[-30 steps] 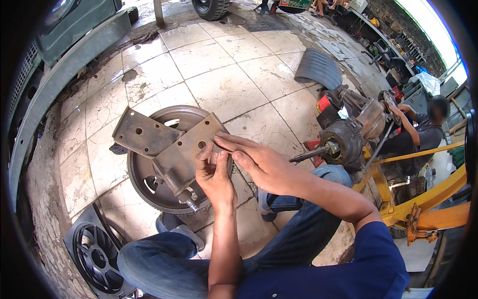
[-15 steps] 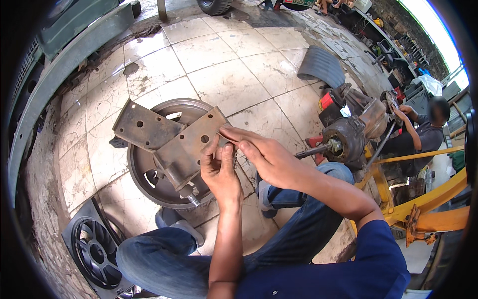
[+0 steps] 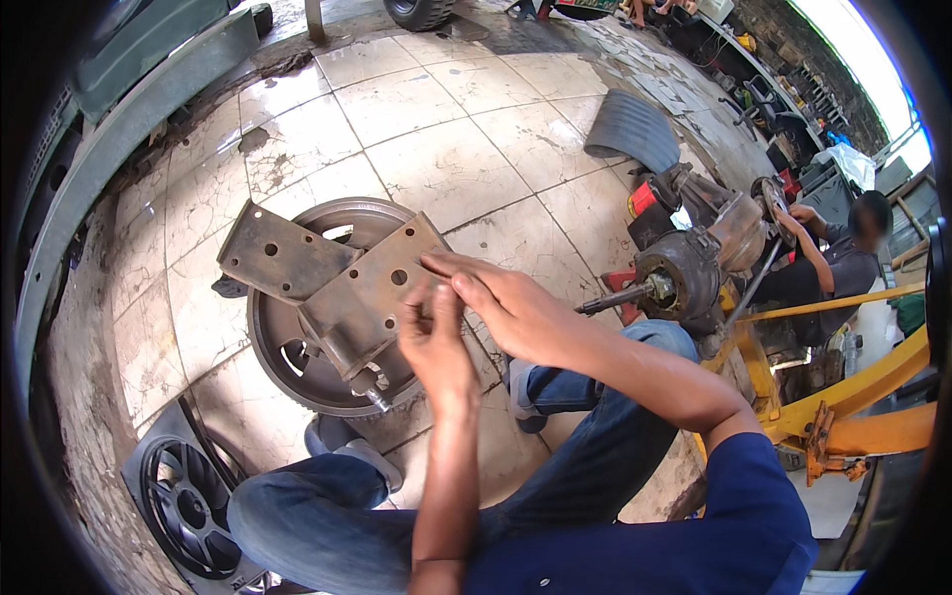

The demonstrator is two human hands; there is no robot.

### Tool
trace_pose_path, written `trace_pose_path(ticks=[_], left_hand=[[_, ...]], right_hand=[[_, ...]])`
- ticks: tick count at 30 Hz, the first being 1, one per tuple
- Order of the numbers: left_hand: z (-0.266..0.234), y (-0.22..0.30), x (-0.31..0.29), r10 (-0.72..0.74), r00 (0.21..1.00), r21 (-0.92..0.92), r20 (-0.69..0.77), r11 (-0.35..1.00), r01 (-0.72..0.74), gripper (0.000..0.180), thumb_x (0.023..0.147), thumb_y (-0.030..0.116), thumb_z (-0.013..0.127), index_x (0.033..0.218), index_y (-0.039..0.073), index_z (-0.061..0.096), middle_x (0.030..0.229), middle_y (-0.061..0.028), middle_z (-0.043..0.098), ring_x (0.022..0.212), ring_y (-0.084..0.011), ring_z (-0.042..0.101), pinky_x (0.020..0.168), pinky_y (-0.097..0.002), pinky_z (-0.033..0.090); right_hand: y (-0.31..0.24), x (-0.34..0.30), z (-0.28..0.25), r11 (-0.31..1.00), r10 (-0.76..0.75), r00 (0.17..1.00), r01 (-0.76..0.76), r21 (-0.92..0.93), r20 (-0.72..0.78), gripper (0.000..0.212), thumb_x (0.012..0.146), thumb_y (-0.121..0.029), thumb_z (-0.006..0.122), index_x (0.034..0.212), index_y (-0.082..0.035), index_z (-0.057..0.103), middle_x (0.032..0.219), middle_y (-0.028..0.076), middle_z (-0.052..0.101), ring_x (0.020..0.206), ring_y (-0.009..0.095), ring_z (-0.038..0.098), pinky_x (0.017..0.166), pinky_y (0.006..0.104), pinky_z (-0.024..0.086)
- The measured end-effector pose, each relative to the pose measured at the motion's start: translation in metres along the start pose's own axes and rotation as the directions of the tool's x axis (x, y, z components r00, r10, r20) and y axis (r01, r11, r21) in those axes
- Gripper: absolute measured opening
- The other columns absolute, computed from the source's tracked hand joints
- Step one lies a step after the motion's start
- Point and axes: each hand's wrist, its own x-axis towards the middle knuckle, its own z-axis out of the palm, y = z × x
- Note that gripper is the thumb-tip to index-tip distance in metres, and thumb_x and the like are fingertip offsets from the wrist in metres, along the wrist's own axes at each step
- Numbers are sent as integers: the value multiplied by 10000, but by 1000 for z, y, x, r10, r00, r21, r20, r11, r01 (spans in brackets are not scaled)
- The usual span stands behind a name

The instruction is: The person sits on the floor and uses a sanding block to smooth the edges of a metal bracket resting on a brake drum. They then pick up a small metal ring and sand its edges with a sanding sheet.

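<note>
My right hand [image 3: 511, 312] reaches across with its fingers stretched flat, the fingertips over the near right side of a rusty metal bracket [image 3: 365, 290]. Just below them, my left hand [image 3: 436, 342] has curled fingers, slightly blurred, with the thumb drawn up to them. Anything between the two hands is hidden. The drilled bracket overlaps a second rusty bracket [image 3: 283, 253], and both lie on a large round metal wheel [image 3: 273, 347] on the floor. A shiny threaded bolt [image 3: 377, 399] sticks out of the nearer bracket's lower end.
A black fan in a frame [image 3: 188, 506] lies at lower left. On the right are a greasy axle housing [image 3: 679, 273] and a yellow metal stand [image 3: 843, 402]. A person [image 3: 833, 253] works behind them. A curved grey sheet [image 3: 633, 134] rests on the tiles [image 3: 476, 164].
The view has shifted a little. My right hand has slid slightly leftward over the bracket's edge, and my left fingers have curled lower beneath it. The brackets and wheel stay put.
</note>
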Motion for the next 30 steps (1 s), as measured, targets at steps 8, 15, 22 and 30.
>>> trace_pose_path(ticks=[8,15,22,30], left_hand=[[5,-4,-8,11,1000,-11,7,1000,-11,208,1000,133,562,1155,-6,574,1071,-81,626,926,-133,610,831,-264,511],[4,4,-2,-11,999,-127,-30,992,7,167,999,146,559,1101,15,579,1066,-84,626,932,-148,623,822,-270,538],[-2,3,-6,29,999,-65,-13,997,-30,228,992,106,558,1173,-32,560,1108,-111,622,984,-161,616,895,-320,527],[16,3,-15,9,1000,-71,-22,997,-10,224,1010,183,547,1149,10,568,1005,-64,617,882,-118,594,785,-265,517]], right_hand=[[-2,12,-6,997,-2,1000,1,-81,-2,458,1067,-312,313,1402,-48,480,1411,182,500,1294,310,494,1082,381,385],[0,1,5,984,-132,990,126,-122,-39,497,1063,-347,281,1361,-21,511,1402,188,504,1310,332,462,1101,432,358],[-7,2,6,998,-61,998,61,1,-2,528,1063,-360,279,1371,17,484,1425,222,467,1349,360,422,1122,403,332],[-4,7,-6,999,8,999,-9,34,33,485,1069,-331,304,1419,-32,456,1411,195,504,1309,304,487,1089,359,372]])
